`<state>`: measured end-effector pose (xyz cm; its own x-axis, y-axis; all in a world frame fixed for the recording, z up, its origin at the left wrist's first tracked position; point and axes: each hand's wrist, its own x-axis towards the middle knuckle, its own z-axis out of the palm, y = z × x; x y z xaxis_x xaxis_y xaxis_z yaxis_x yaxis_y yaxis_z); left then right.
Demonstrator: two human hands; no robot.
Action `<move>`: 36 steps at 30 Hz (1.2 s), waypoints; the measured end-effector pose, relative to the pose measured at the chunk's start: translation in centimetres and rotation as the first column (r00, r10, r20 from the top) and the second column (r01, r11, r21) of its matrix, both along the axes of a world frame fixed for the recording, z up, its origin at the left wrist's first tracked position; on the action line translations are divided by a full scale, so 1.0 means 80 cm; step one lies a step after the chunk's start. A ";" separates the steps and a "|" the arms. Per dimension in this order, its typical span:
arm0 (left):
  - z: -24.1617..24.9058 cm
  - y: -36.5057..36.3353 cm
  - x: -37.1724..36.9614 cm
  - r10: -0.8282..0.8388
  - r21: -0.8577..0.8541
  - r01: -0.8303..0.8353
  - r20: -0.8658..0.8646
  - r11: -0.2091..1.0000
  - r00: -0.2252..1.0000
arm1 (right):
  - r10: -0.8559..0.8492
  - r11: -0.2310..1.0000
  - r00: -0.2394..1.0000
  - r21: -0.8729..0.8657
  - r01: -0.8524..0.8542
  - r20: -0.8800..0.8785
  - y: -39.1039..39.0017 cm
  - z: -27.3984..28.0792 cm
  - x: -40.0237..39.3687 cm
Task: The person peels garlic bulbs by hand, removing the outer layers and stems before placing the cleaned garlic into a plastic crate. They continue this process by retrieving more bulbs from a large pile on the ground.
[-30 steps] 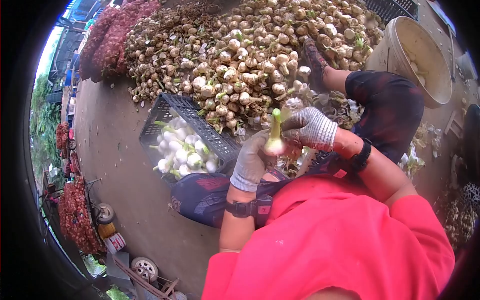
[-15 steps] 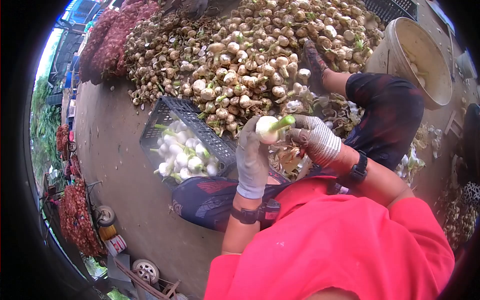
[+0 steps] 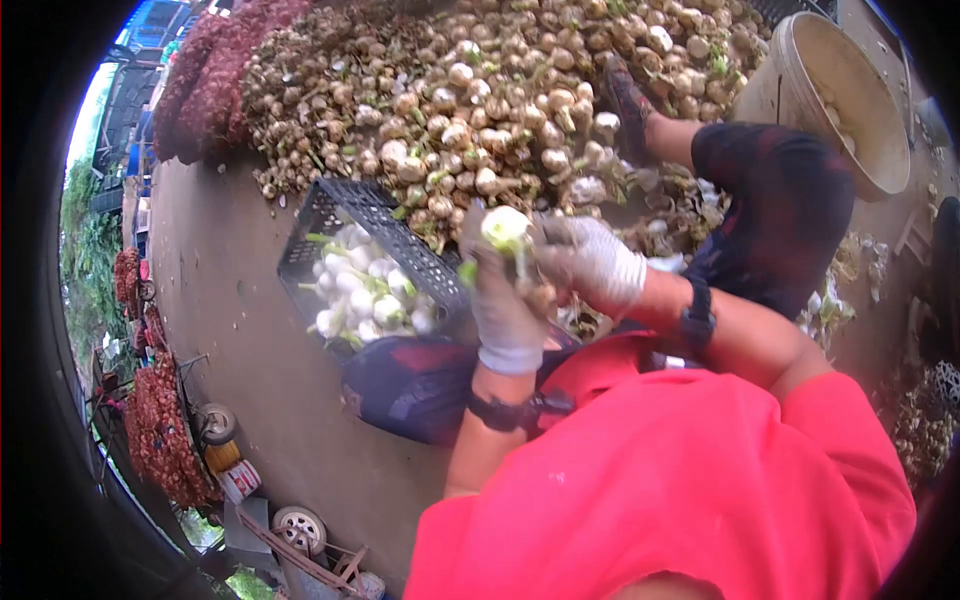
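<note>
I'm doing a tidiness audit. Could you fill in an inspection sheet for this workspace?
Surface: bare brown ground.
Job's things: round white bulb with green parts; heaped brownish-white bulbs; black perforated plastic crate holding clean white bulbs.
Clutter: pale papery peelings near the right leg.
Grips: left grip, whitish-gloved, holds the bulb; right grip, also gloved, beside it, contact too blurred to tell.
Cables: nothing seen.
Surroundings: red mesh sacks; round cream bucket.

"What's brightest?"
"The pink-red shirt (image 3: 680,490). The gloves (image 3: 608,264) are off-white, the bulb (image 3: 506,229) white and green."
"And the trousers (image 3: 420,395)?"
"Dark, patterned with red. The crate (image 3: 405,245) is blackish, the bucket (image 3: 768,105) cream, the far-left sacks (image 3: 225,85) reddish."
</note>
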<state>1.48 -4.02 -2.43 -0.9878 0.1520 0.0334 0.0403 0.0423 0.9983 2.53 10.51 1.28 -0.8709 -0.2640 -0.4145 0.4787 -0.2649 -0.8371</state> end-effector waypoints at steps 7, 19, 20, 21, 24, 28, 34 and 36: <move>-0.001 -0.015 -0.021 -0.124 0.654 -0.180 0.391 0.735 0.912 | 0.055 0.967 0.998 0.249 -0.057 0.017 0.133 -0.062 0.005; -0.016 0.003 -0.006 -0.060 -0.199 0.048 -0.057 0.979 0.997 | 0.505 0.389 0.745 0.885 0.254 -0.436 -0.001 -0.024 0.010; -0.016 0.004 -0.003 -0.021 -0.206 0.035 0.074 0.978 0.997 | 0.511 0.387 0.744 0.888 0.247 -0.430 -0.003 -0.025 0.012; -0.019 0.005 -0.005 -0.059 -0.254 0.034 -0.091 0.967 0.994 | 0.499 0.383 0.730 0.874 0.298 -0.468 -0.004 -0.026 0.013; -0.023 0.012 0.001 -0.023 -0.264 0.024 0.009 0.964 1.000 | 0.455 0.400 0.723 0.845 0.355 -0.519 -0.004 -0.025 0.017; -0.026 0.003 -0.001 -0.104 -0.189 0.110 0.044 0.976 0.994 | 0.460 0.435 0.717 0.837 0.333 -0.524 -0.006 -0.032 0.015; -0.015 -0.002 0.005 -0.084 -0.105 0.109 0.217 0.989 0.973 | 0.391 0.465 0.772 0.831 0.304 -0.501 0.001 -0.039 0.009; 0.001 -0.003 0.007 -0.083 0.063 0.070 0.232 0.996 0.969 | 0.306 0.436 0.865 0.866 0.244 -0.397 0.009 -0.046 0.004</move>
<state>2.01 -4.27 -2.37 -0.9546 0.2318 -0.1869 -0.1935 -0.0060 0.9811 2.83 11.24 -2.42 -0.9995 -0.0305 -0.0079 -0.0172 0.7394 -0.6730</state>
